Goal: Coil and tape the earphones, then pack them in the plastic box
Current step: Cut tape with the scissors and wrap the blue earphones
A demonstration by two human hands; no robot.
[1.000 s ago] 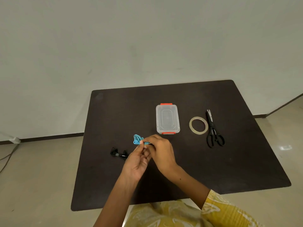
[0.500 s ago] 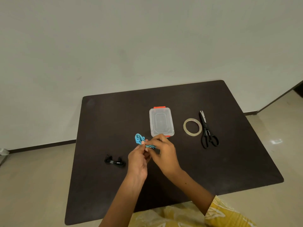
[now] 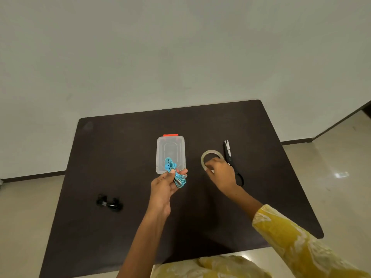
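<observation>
My left hand (image 3: 165, 184) holds the coiled blue earphones (image 3: 174, 173) just in front of the near end of the clear plastic box (image 3: 170, 149), whose lid is on and has orange latches. My right hand (image 3: 221, 171) rests on the near edge of the tape roll (image 3: 208, 155), fingers curled onto it, to the right of the box. Whether the roll is lifted I cannot tell. A second pair of earphones, black (image 3: 110, 203), lies coiled on the table to the left.
Black scissors (image 3: 230, 157) lie just right of the tape roll, partly under my right hand. Everything sits on a dark table (image 3: 112, 157) against a pale wall; its near edge is by my yellow sleeve (image 3: 291, 237).
My right hand has let go of the blue earphones and moved right onto the tape roll. My left hand alone now holds the coil, slightly nearer the box.
</observation>
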